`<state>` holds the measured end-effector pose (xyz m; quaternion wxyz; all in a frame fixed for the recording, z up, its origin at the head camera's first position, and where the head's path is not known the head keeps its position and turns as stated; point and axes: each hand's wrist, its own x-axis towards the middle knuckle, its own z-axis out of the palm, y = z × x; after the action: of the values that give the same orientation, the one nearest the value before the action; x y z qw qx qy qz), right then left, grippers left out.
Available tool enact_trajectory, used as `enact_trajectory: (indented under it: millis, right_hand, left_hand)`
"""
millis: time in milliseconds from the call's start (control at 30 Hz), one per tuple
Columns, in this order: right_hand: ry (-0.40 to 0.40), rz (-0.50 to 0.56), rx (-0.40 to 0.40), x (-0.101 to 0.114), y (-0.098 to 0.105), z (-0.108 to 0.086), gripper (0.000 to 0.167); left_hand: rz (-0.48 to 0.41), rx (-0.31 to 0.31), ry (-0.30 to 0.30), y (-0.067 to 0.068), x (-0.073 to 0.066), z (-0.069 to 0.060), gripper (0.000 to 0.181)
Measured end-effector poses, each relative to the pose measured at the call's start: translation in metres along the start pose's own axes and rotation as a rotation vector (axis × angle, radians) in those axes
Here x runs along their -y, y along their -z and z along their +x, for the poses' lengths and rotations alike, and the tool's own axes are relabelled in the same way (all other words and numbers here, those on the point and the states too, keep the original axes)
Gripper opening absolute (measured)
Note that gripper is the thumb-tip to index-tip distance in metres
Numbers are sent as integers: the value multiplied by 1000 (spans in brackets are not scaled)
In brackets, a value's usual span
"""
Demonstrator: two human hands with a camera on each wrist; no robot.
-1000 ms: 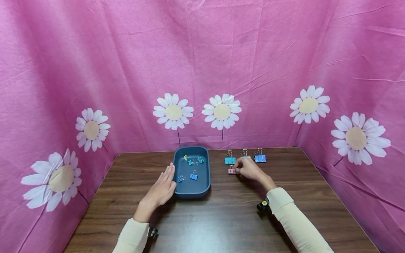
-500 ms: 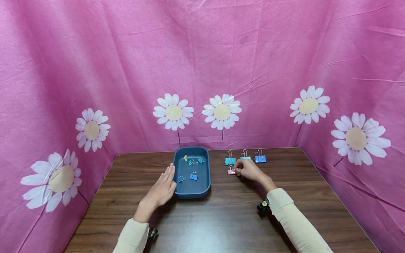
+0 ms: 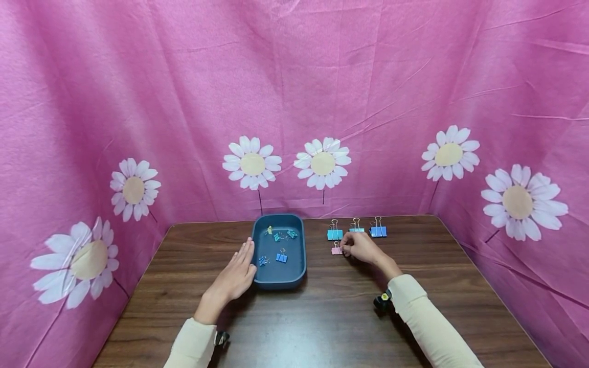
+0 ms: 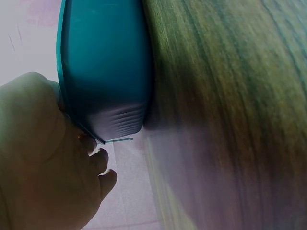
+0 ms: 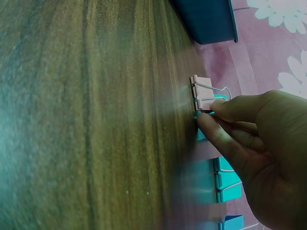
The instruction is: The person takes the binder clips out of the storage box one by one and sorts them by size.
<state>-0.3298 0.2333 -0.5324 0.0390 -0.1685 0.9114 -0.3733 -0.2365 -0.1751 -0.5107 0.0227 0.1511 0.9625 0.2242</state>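
Note:
A small pink binder clip (image 3: 337,248) stands on the table in front of a teal binder clip (image 3: 335,234). My right hand (image 3: 363,246) pinches it by its right end between thumb and finger, as the right wrist view shows on the pink clip (image 5: 204,93). My left hand (image 3: 234,271) lies with straight fingers along the left wall of a dark blue tray (image 3: 301,266). Inside the tray are several small binder clips, among them a blue clip (image 3: 281,257) and a yellow clip (image 3: 269,230). In the left wrist view the left hand (image 4: 43,153) touches the tray's rim (image 4: 61,62).
Behind the right hand, a second teal clip (image 3: 356,229), partly hidden, and a larger blue clip (image 3: 379,231) continue the back row. The wooden table (image 3: 294,327) ends at a pink curtain (image 3: 285,76) printed with daisies.

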Motion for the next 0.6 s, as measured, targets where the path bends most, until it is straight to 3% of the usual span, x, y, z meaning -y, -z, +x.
enact_trajectory:
  millis: [233,600]
  right_hand:
    - [9,0,-13,4,5,-1,7]
    - [96,-52,-39,24,22,5,5]
  left_hand:
    - [30,-6,-5,0,-1,0,65]
    - [69,-49,-30,-1,-1,-2,66]
